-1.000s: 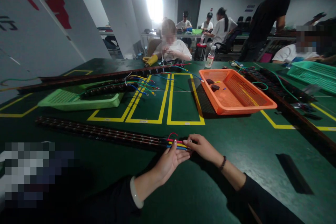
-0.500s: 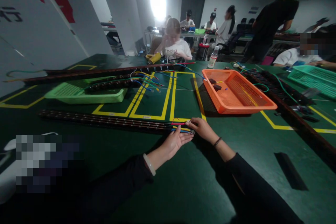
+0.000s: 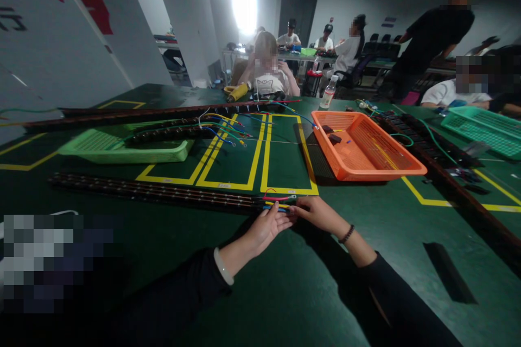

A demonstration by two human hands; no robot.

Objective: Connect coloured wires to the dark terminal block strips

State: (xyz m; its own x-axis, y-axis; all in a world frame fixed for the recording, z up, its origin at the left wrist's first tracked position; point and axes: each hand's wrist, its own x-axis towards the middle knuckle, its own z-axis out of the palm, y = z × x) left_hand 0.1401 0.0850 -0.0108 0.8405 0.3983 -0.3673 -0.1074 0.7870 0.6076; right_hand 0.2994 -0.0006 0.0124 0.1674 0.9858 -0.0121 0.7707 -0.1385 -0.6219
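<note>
In the head view, a long dark cable chain lies across the table, its right end close to my hands. Red, yellow and blue wires come out of that end. My left hand is palm up beneath them, with its thumb pressed onto the blue wire. Thumb and fingertips of my right hand pinch the end of the yellow wire; its tip is hidden. Just beyond the fingers, the red wire lies loose, with a ring terminal at its end.
An orange basket with small black parts stands beyond my right hand, a green basket at the left. More cable chains lie at the back and right. A black strip lies near right. A person sits opposite.
My right hand has moved off the red wire's end and slightly towards me, onto the yellow wire. The red wire's terminal is now exposed. My left hand stays under the wires.
</note>
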